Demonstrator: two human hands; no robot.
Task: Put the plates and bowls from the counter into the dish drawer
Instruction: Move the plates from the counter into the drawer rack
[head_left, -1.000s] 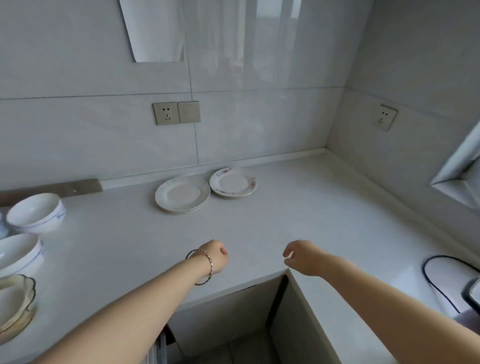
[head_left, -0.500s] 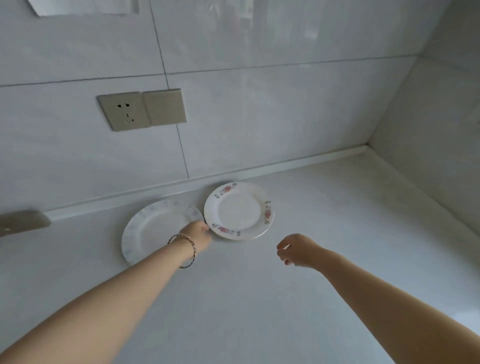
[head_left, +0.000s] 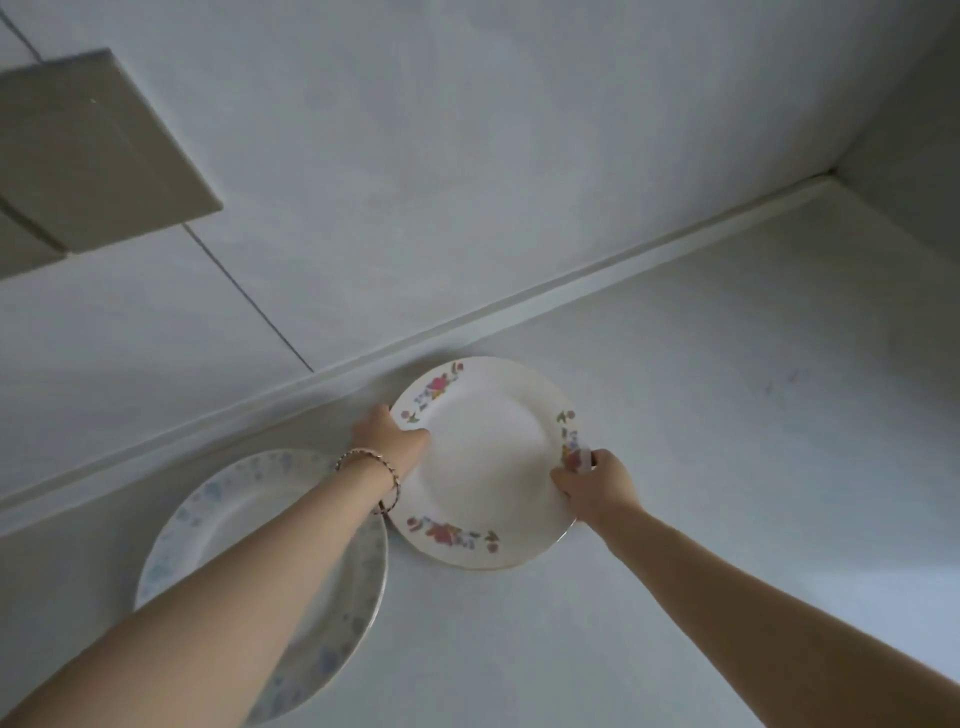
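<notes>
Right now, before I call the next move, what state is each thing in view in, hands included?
floral plate: held at its left and right rims, not yet stowed; cannot tell if it is off the counter
blue-patterned plate: flat on the counter, no hand on it, partly hidden by the left forearm
left hand: grips the floral plate's left rim
right hand: grips its right rim

Home kitchen; pale counter (head_left: 727, 467), tiled wall (head_left: 467, 156), wall switch plate (head_left: 98, 150), floral plate (head_left: 488, 462)
</notes>
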